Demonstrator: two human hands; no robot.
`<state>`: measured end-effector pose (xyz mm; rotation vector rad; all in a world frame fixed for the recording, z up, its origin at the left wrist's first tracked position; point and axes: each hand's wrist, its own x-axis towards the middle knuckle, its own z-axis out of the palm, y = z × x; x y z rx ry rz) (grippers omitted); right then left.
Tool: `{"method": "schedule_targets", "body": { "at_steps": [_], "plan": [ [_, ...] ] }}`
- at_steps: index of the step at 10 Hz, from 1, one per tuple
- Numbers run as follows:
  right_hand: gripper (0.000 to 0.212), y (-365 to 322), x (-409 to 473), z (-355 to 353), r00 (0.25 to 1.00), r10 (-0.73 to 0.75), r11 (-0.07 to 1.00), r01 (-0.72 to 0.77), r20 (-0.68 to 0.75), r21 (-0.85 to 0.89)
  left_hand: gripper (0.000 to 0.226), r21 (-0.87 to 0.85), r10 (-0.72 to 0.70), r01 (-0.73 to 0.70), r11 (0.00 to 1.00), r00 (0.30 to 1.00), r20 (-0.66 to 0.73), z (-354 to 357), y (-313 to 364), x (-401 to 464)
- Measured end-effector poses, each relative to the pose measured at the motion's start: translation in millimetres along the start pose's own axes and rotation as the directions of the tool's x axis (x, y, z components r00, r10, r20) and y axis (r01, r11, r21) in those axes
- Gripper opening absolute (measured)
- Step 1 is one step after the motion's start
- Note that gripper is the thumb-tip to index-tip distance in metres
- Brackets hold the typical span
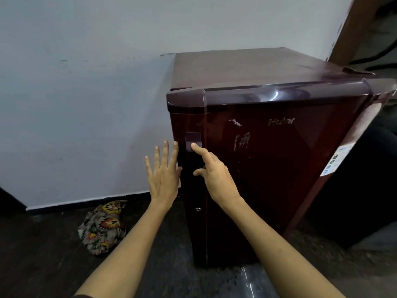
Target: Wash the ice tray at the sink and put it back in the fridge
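A small dark-red fridge [279,168] stands on the floor against a pale wall, its door closed. My left hand [163,175] is flat with fingers spread, touching the door's left edge. My right hand [212,171] rests on the door just to the right of it, the index finger stretched up onto the dark handle strip [193,140] and the other fingers curled. Neither hand holds anything. No ice tray is in view.
A patterned cloth bundle [103,226] lies on the dark floor left of the fridge. A dark object [365,190] stands close to the fridge's right side. A keyhole [198,209] sits low on the door's left edge.
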<state>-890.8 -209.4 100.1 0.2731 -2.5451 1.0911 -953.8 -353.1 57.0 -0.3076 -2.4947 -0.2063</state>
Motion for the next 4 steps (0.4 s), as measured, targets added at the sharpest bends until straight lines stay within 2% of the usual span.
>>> {"method": "schedule_targets", "body": {
  "at_steps": [1,2,3,4],
  "plan": [
    [0.071,-1,-1,2,0.999,0.017,0.999,-0.019,-0.037,-0.045,0.091,-0.043,0.004,-0.004,0.999,1.0,0.015,6,-3,-3],
    [0.085,-9,-11,3,0.996,0.043,0.986,-0.055,-0.078,-0.159,0.093,-0.053,0.008,-0.005,0.999,0.998,0.054,18,-3,-15],
    [0.089,-7,-33,1,0.993,0.105,0.978,-0.112,-0.053,-0.176,0.09,-0.106,0.0,0.012,0.994,0.994,0.109,31,0,-39],
    [0.084,5,-68,-2,0.962,0.263,0.941,-0.273,-0.076,-0.2,0.083,-0.162,0.001,0.045,0.986,0.961,0.276,45,11,-71]
  ]
}}
